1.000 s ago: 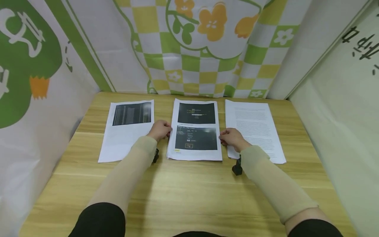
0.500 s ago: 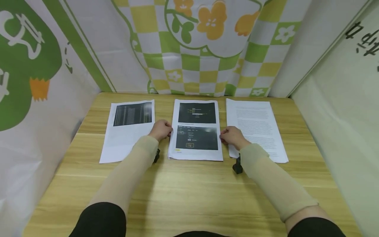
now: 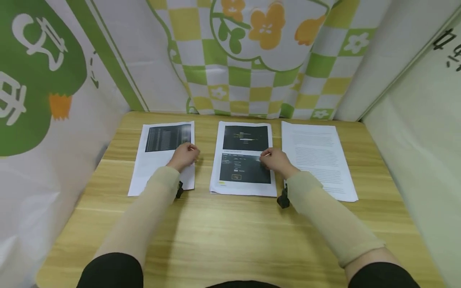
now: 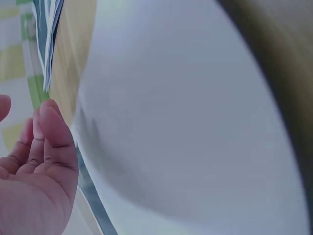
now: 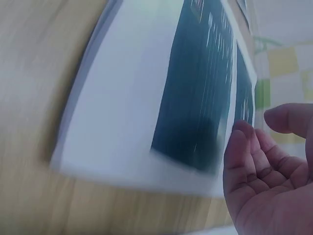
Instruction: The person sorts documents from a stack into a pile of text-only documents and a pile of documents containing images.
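Three lots of printed paper lie side by side on the table. My left hand point(image 3: 183, 156) is over the right side of the left sheet point(image 3: 158, 172), which bears a dark picture at its top. In the left wrist view, a gap parts its thumb from the loosely bent fingers point(image 4: 56, 127), with nothing between them. The middle stack of paper point(image 3: 216, 188) shows two dark pictures. Over its right edge is my right hand point(image 3: 277, 160), fingers loosely bent and thumb apart, holding nothing. Whether either hand touches paper I cannot tell.
A stack of text pages point(image 3: 317, 160) lies on the right, partly behind my right wrist. Bare wood of the table point(image 3: 230, 236) stretches in front of the papers. A checkered curtain point(image 3: 252, 80) hangs at the back, with white walls at both sides.
Both hands have left the middle stack's side edges and moved left. The left hand is now over the left sheet, the right over the middle stack. The view has shifted slightly.
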Tool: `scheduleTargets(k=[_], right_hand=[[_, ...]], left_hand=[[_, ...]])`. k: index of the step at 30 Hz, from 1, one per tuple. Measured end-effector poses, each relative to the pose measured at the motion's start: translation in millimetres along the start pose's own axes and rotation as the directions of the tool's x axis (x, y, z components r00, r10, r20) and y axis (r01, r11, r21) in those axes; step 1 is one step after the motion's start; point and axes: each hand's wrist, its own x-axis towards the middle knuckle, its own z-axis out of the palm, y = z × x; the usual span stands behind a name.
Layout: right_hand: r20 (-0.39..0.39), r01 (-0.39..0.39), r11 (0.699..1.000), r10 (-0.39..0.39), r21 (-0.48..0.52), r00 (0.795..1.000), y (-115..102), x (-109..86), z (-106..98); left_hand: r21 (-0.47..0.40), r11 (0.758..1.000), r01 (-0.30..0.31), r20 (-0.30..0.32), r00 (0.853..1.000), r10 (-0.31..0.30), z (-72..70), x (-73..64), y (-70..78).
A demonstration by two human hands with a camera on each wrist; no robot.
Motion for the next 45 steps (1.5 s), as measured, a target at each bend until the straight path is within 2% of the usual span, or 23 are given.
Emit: scheduleTargets(k=[5, 11, 18, 22, 26, 32, 37, 41, 45], right_hand=[[0.064, -0.027, 0.992, 0.019, 0.126, 0.998, -17, 2.5, 18], [0.152, 0.003, 0.970, -0.041, 0.243, 0.988, -42, 2.3, 40], [0.246, 0.013, 0.937, -0.105, 0.348, 0.964, -72, 1.6, 67], [0.273, 0.020, 0.925, -0.133, 0.380, 0.953, -83, 3.0, 83], [0.281, 0.003, 0.906, -0.134, 0.423, 0.950, -93, 3.8, 97], [0.303, -0.030, 0.886, -0.126, 0.463, 0.944, -106, 5.2, 120], [0.308, -0.031, 0.890, -0.125, 0.456, 0.943, -117, 9.1, 141], [0.293, -0.016, 0.914, -0.114, 0.406, 0.949, -119, 11.9, 152], [0.258, -0.002, 0.935, -0.096, 0.355, 0.961, -119, 14.7, 157]], left_hand=[[-0.042, 0.998, 0.055, -0.028, 0.998, -0.056, -23.7, -6.2, -11.9], [-0.079, 0.992, 0.102, -0.084, 0.991, -0.109, -56.2, -18.9, -25.9], [-0.122, 0.983, 0.137, -0.193, 0.968, -0.159, -91.2, -31.8, -47.2], [-0.132, 0.976, 0.173, -0.216, 0.956, -0.199, -105.1, -38.0, -56.6], [-0.166, 0.963, 0.212, -0.245, 0.937, -0.249, -116.6, -43.5, -66.7], [-0.118, 0.963, 0.244, -0.293, 0.918, -0.269, -130.3, -54.8, -82.9], [-0.147, 0.945, 0.291, -0.291, 0.901, -0.323, -135.0, -56.2, -94.8], [-0.138, 0.940, 0.312, -0.261, 0.904, -0.338, -136.7, -53.7, -98.2], [-0.129, 0.943, 0.307, -0.245, 0.912, -0.330, -137.9, -50.1, -97.9]])
